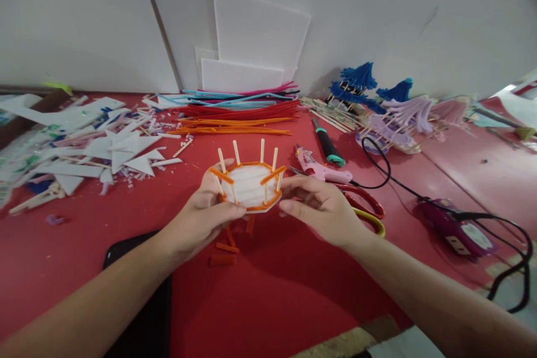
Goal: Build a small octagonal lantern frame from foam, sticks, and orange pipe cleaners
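A small many-sided craft base [250, 185] has a white board floor, upright wooden sticks around its rim and orange pipe-cleaner pieces between them. My left hand [210, 201] grips its left side, thumb along the front edge and fingers behind. At the right side, my right hand [316, 204] is closed in with curled fingers and thumb at the rim and a stick; some fingertips are hidden. Two orange pieces slant inward near the top of the sticks. Below the base, short cut orange pipe-cleaner pieces [223, 260] lie on the red table [268, 302].
Right of my hands lie a pink glue gun [321, 170], scissors [364, 201], a black-and-teal handled tool [329, 145] and a purple power strip [457, 229] with cable. Behind are pipe cleaners [235, 125] and tasselled models [356, 81]; at left, white scraps [121, 148] and a black device [142, 313].
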`<action>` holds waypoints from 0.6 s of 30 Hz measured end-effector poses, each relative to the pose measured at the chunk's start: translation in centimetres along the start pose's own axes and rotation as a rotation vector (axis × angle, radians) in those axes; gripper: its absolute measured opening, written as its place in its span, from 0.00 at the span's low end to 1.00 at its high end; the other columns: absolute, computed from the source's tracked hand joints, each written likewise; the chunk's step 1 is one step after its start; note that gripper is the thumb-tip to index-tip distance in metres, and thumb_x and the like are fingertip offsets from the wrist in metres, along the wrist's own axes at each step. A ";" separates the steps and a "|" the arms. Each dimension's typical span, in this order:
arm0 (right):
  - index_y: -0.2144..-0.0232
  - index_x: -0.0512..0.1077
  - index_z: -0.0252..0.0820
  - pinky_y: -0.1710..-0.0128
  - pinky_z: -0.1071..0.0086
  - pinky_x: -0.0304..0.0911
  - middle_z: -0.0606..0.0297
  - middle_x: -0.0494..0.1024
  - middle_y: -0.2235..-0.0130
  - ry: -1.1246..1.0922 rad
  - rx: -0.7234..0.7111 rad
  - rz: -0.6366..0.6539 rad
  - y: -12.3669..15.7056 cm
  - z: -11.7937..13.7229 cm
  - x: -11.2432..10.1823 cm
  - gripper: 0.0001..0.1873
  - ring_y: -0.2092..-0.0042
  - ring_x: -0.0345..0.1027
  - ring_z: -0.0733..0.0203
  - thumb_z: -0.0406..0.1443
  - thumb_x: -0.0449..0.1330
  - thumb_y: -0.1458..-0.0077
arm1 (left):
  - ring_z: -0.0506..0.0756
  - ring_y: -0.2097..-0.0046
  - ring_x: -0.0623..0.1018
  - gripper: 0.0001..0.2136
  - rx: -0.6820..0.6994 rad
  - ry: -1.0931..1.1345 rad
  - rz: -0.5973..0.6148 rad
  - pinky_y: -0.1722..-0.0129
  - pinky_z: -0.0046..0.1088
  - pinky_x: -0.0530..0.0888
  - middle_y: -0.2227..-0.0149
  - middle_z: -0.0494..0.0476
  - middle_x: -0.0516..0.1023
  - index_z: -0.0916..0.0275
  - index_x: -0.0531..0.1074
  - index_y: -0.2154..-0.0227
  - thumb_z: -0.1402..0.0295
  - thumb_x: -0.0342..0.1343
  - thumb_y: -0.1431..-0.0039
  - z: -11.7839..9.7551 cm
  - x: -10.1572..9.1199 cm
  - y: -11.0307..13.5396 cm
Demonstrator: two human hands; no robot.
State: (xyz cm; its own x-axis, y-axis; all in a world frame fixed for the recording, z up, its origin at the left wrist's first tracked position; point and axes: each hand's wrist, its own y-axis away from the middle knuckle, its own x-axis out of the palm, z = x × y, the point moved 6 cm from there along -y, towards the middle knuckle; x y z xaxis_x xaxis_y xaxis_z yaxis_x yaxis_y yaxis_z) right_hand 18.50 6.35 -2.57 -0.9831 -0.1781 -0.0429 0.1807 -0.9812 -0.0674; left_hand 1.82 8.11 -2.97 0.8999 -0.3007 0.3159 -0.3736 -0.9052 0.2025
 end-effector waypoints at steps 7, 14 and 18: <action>0.53 0.72 0.48 0.56 0.66 0.72 0.62 0.76 0.59 -0.089 -0.113 0.064 0.2 0.2 1.1 0.20 0.57 0.72 0.62 0.31 0.64 0.50 | 0.61 0.53 0.79 0.29 0.059 0.157 -0.059 0.53 0.39 0.76 0.54 0.60 0.79 0.58 0.63 0.48 0.73 0.61 0.57 -0.6 -0.2 -0.2; 0.46 0.67 0.54 0.51 0.61 0.70 0.60 0.71 0.52 -0.099 -0.221 0.164 0.6 0.3 1.6 0.25 0.52 0.70 0.59 0.32 0.61 0.46 | 0.59 0.54 0.79 0.37 0.116 0.110 -0.067 0.54 0.36 0.76 0.54 0.58 0.78 0.54 0.56 0.52 0.73 0.71 0.64 -0.3 -0.8 -0.2; 0.42 0.63 0.53 0.50 0.61 0.69 0.59 0.69 0.52 0.073 -0.226 0.202 0.7 0.5 1.8 0.28 0.50 0.68 0.59 0.32 0.59 0.45 | 0.58 0.53 0.79 0.36 0.119 0.107 -0.119 0.53 0.34 0.75 0.53 0.59 0.77 0.56 0.57 0.50 0.74 0.70 0.61 -0.3 -1.1 -0.3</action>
State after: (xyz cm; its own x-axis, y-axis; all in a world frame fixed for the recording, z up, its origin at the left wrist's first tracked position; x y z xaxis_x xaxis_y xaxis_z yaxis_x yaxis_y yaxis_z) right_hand 16.85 5.28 -2.18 -0.9233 -0.3540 -0.1488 0.3824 -0.8837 -0.2701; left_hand 0.92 8.82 -3.10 0.9048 -0.1615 0.3941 -0.2310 -0.9635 0.1356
